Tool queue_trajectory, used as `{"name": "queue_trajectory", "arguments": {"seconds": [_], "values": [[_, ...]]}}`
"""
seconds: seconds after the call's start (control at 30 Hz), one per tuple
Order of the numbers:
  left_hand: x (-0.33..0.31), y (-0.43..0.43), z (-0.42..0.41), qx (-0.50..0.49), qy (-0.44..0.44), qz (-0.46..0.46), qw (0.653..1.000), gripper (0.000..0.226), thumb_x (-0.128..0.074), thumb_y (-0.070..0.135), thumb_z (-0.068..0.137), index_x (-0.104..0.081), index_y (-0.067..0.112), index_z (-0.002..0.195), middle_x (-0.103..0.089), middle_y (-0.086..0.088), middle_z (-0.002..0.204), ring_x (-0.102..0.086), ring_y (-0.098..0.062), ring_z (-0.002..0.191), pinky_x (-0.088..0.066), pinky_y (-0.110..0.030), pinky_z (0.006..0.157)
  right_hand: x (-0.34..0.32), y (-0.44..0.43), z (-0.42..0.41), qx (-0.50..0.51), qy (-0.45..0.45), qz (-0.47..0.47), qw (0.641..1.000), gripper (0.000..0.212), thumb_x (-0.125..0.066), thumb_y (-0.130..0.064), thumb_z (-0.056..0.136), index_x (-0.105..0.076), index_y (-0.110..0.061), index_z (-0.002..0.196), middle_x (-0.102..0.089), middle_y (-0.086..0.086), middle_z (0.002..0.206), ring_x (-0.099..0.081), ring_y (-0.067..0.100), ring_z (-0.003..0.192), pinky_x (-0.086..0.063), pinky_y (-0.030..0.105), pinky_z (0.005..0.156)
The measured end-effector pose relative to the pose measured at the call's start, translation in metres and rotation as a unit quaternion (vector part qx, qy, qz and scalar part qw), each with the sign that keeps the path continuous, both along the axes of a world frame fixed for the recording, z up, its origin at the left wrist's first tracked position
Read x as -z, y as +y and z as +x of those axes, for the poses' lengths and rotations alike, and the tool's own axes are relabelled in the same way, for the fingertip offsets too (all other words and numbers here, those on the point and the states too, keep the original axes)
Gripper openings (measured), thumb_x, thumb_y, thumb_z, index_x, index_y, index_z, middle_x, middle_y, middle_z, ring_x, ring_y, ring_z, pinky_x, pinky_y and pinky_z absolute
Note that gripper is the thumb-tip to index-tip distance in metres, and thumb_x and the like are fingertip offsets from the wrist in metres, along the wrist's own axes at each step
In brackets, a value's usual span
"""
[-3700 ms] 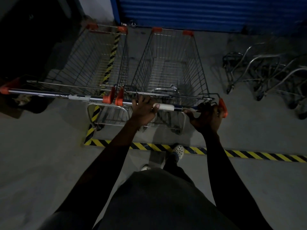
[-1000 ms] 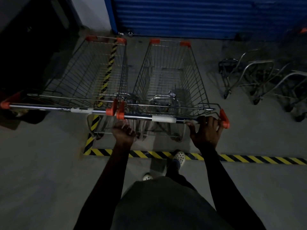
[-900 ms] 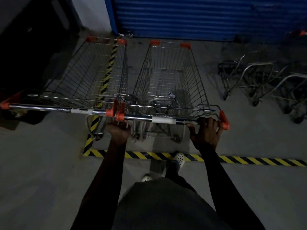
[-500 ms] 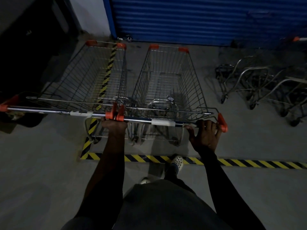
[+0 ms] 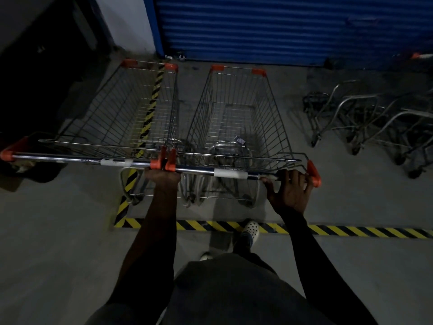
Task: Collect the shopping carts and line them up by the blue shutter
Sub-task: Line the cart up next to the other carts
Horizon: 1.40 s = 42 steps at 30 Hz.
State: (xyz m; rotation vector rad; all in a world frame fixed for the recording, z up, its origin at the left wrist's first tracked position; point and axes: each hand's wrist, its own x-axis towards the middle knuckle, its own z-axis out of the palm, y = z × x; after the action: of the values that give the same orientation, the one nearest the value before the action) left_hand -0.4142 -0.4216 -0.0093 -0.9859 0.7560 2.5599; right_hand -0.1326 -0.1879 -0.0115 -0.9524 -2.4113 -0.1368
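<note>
Yellow-black hazard tape (image 5: 351,232) crosses the grey concrete floor (image 5: 58,231).

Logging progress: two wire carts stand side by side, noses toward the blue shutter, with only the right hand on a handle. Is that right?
Both hands are on handles, not only the right. The head view shows the left hand gripping where the two handles' orange caps meet, and the right hand holding the right cart's handle. The rest holds.
</note>
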Motion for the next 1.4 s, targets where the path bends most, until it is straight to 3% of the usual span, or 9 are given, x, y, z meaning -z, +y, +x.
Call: {"name": "queue_trajectory", "arguments": {"seconds": [0.2,0.3,0.37,0.4,0.5,0.57,0.63,0.87,1.4], "values": [[-0.007,0.000,0.012,-0.046,0.023,0.041,0.998,0.054,-0.021,0.043,0.105,-0.062,0.008,0.101,-0.072,-0.018,0.114,-0.074,-0.042,0.091,-0.049,-0.055,0.103,-0.002,-0.002,0.001,-0.005,0.001,-0.007,1.000,0.053,-0.058,-0.068,0.095,-0.063,-0.016,0.095,-0.057,0.008,0.089,-0.056,0.033,0.093,-0.039,0.053,0.102],[-0.021,0.010,0.036,-0.096,0.020,-0.174,0.980,0.036,-0.035,0.027,0.109,-0.059,0.000,0.112,-0.066,-0.023,0.115,-0.067,-0.036,0.099,-0.051,-0.049,0.098,-0.002,0.000,0.003,-0.007,-0.001,-0.001,1.000,0.052,-0.058,-0.067,0.096,-0.063,-0.016,0.096,-0.056,0.009,0.090,-0.055,0.033,0.093,-0.039,0.053,0.101],[-0.034,0.021,0.070,-0.109,0.051,-0.429,0.895,0.023,-0.049,0.016,0.107,-0.058,0.002,0.122,-0.059,-0.018,0.125,-0.054,-0.026,0.111,-0.039,-0.046,0.105,-0.002,0.000,0.003,-0.008,-0.001,0.001,1.000,0.052,-0.058,-0.067,0.096,-0.062,-0.016,0.096,-0.056,0.009,0.090,-0.055,0.033,0.093,-0.039,0.053,0.101],[-0.041,0.026,0.093,-0.100,0.188,-0.496,0.842,0.021,-0.052,0.015,0.105,-0.059,0.013,0.125,-0.059,-0.008,0.127,-0.051,-0.018,0.113,-0.037,-0.048,0.107,-0.001,0.000,0.003,-0.005,-0.001,0.001,1.000,0.052,-0.058,-0.067,0.096,-0.062,-0.016,0.096,-0.056,0.008,0.090,-0.056,0.033,0.093,-0.039,0.053,0.102],[-0.019,0.029,0.127,0.079,0.527,-0.568,0.628,0.007,-0.064,0.022,0.097,-0.062,0.027,0.102,-0.058,0.001,0.110,-0.053,-0.018,0.110,-0.043,-0.051,0.098,-0.001,-0.002,0.002,-0.006,0.004,-0.001,1.000,0.051,-0.057,-0.067,0.096,-0.063,-0.016,0.097,-0.057,0.008,0.091,-0.057,0.033,0.094,-0.038,0.052,0.102],[-0.009,0.034,0.122,0.176,0.575,-0.628,0.494,0.007,-0.065,0.031,0.094,-0.066,0.024,0.097,-0.058,-0.003,0.104,-0.053,-0.029,0.105,-0.038,-0.046,0.095,-0.002,-0.002,0.003,-0.009,0.008,-0.002,1.000,0.052,-0.056,-0.067,0.097,-0.063,-0.016,0.097,-0.057,0.008,0.091,-0.056,0.033,0.094,-0.039,0.052,0.101],[-0.008,0.040,0.119,0.223,0.604,-0.624,0.442,0.010,-0.065,0.032,0.095,-0.069,0.023,0.097,-0.060,0.000,0.101,-0.055,-0.029,0.102,-0.037,-0.046,0.097,-0.002,-0.002,0.003,-0.009,0.008,-0.005,1.000,0.052,-0.055,-0.068,0.097,-0.063,-0.017,0.097,-0.057,0.008,0.091,-0.056,0.033,0.094,-0.040,0.052,0.100],[-0.007,0.053,0.111,0.272,0.614,-0.628,0.394,0.023,-0.060,0.042,0.094,-0.070,0.022,0.098,-0.066,0.002,0.101,-0.059,-0.027,0.101,-0.040,-0.044,0.090,-0.001,0.000,0.004,-0.011,-0.002,-0.016,1.000,0.054,-0.052,-0.069,0.098,-0.064,-0.017,0.098,-0.058,0.007,0.093,-0.058,0.032,0.097,-0.039,0.053,0.104],[-0.004,0.067,0.116,0.288,0.630,-0.619,0.371,0.016,-0.067,0.037,0.092,-0.075,0.028,0.103,-0.069,0.004,0.103,-0.059,-0.027,0.105,-0.035,-0.044,0.093,-0.004,-0.021,-0.011,-0.064,0.037,-0.060,0.995,0.058,-0.063,-0.064,0.091,-0.069,-0.014,0.119,-0.065,0.012,0.122,-0.059,0.034,0.121,-0.028,0.052,0.117]]}}
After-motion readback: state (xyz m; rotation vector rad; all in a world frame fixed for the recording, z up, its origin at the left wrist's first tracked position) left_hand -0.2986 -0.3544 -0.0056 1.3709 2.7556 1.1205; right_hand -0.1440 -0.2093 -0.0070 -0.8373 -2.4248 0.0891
